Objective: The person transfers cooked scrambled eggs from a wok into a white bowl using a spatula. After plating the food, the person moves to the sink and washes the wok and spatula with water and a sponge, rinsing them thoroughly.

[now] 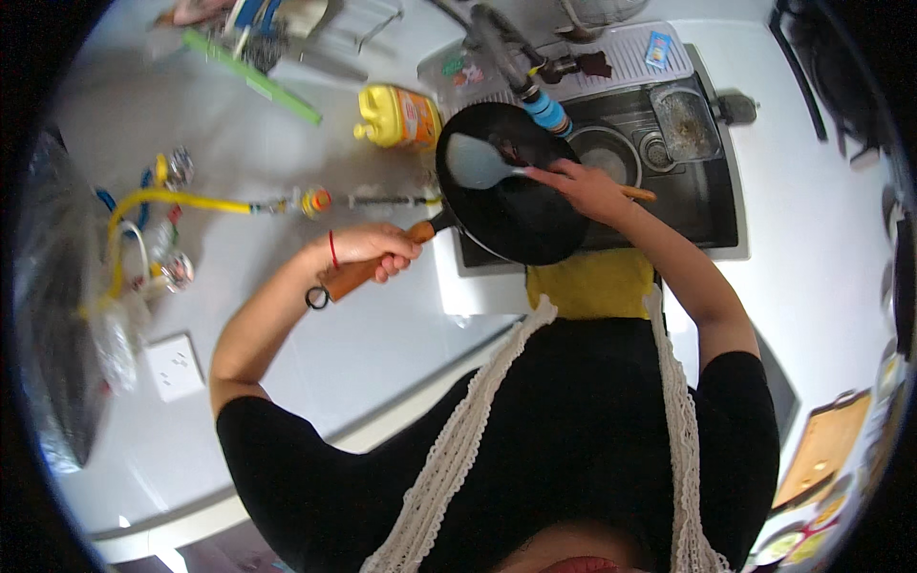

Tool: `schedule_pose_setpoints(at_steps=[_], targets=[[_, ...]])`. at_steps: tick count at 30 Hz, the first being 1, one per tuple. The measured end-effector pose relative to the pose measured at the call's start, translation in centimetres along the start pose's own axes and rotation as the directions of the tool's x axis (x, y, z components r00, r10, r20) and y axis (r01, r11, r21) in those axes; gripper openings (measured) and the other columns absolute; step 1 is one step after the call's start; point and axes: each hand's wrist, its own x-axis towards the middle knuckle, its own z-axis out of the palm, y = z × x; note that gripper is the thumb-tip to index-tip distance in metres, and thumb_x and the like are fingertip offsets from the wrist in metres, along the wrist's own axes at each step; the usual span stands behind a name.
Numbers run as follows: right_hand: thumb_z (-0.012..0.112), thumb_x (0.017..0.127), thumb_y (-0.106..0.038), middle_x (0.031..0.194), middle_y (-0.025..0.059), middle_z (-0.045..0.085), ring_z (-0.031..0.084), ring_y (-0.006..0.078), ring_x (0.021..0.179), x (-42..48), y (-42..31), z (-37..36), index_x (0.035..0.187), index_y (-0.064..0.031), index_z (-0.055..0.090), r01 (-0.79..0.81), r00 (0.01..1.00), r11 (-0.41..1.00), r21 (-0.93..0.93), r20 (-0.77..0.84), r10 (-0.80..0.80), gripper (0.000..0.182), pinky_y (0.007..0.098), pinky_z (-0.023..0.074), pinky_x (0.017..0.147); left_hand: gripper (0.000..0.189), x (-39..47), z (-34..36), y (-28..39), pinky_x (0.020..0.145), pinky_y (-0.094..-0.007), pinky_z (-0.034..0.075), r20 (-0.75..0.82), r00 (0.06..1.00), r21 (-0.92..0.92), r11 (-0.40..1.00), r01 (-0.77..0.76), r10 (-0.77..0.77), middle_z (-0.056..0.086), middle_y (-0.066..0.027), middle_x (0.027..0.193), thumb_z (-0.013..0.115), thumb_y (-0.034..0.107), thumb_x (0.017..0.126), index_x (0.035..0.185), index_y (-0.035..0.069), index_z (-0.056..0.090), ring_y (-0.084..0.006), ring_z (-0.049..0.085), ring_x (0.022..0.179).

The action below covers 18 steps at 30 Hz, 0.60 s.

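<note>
My left hand (383, 251) grips the wooden handle of a black wok (530, 222), which is held over the left part of the sink (741, 208). Its dark inner side faces the camera. In my right hand (591, 190) is a spatula with a pale grey head (476, 161); the head lies over the inside of the wok, and the end of its wooden handle sticks out beyond my hand. Beside the wok, a round metal pan or bowl (605, 154) sits in the sink, partly hidden by the wok and my right hand.
A faucet (501, 54) with a blue sleeve reaches over the sink. A yellow jug (397, 116) stands left of the wok. A plastic container (685, 125) rests at the sink's right. A yellow cloth (594, 283) hangs at the front edge. A yellow hose (193, 200) lies left.
</note>
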Motion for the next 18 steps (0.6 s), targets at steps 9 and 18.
schedule_pose_setpoints(at_steps=[9,18], targets=[[0.049,0.085,-0.004,0.116,0.0120,0.053,0.065,0.0321,0.081,-1.4,5.9,3.7,0.139,-0.0320,0.036,-0.270,0.963,0.946,-0.180,-0.033,0.268,0.062,0.0421,0.0540,0.067,0.022,-0.2,1.4,3.0,0.044,-0.0177,0.030,-0.111,0.987,0.136,0.982,0.133,-0.118,0.042,0.0084,0.061,0.061,0.025,0.089,0.075,0.014,0.048,-0.0018,0.038,0.052],[0.052,0.088,-0.009,0.101,0.0109,0.061,0.065,0.0288,0.089,-6.0,-1.4,-9.0,0.129,-0.0273,0.053,-0.376,0.848,0.824,-0.423,0.200,0.490,0.045,0.0398,0.0534,0.069,0.020,0.0,0.7,1.7,0.046,-0.0187,0.034,-0.118,0.989,0.015,0.996,0.093,-0.091,0.046,0.0052,0.064,0.062,0.021,0.088,0.076,0.011,0.049,-0.0027,0.041,0.054]])
